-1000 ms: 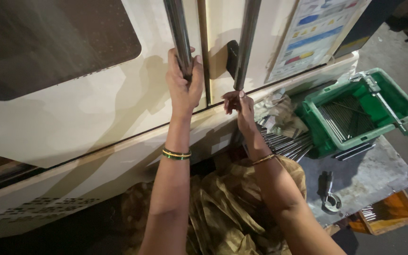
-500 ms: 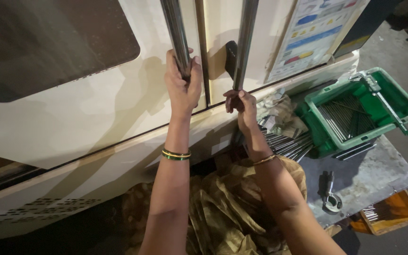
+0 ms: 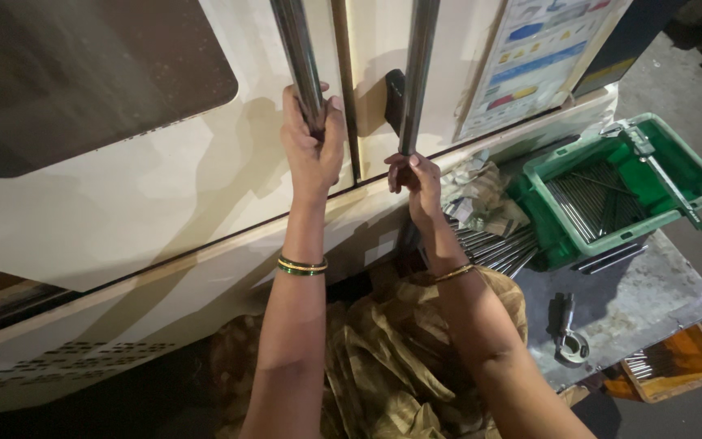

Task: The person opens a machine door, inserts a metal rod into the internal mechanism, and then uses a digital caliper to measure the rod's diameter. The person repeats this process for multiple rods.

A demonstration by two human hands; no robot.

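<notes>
The left hand (image 3: 312, 146) stays clenched round the left door bar (image 3: 298, 61) at about 12 o'clock, gripping as it did a second ago. The right hand (image 3: 416, 180) has closed its fingers on the foot of the right door bar (image 3: 418, 77), just lower than before. The green tray (image 3: 696, 175) of metal rods (image 3: 587, 199) sits unmoved at 3 o'clock on the grey table (image 3: 652, 305).

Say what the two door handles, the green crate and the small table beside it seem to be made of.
The handles, left and right, look like polished metal: grey, with bright reflections. The green crate looks like moulded plastic: even colour, thick rim. The table seems sheet metal, dull grey and scuffed, though a coating cannot be ruled out.
</notes>
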